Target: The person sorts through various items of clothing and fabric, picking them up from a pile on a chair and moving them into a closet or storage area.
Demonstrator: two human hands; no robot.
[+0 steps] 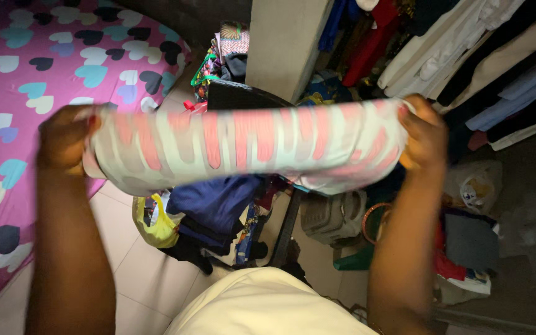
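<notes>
I hold a white cloth with pink stripes [249, 146] stretched out sideways in front of me at chest height. My left hand [64, 138] grips its left end and my right hand [425, 133] grips its right end. The cloth is bunched or folded into a long band and looks blurred. Under it a dark blue garment [218, 201] lies on a pile of clothes.
A bed with a pink sheet printed with hearts [26, 80] fills the left. Folded and hanging clothes [479, 56] are stacked at the upper right beside a pale pillar [283, 43]. A yellow bag [156, 226], a grey basket [333, 217] and loose clothes sit on the tiled floor.
</notes>
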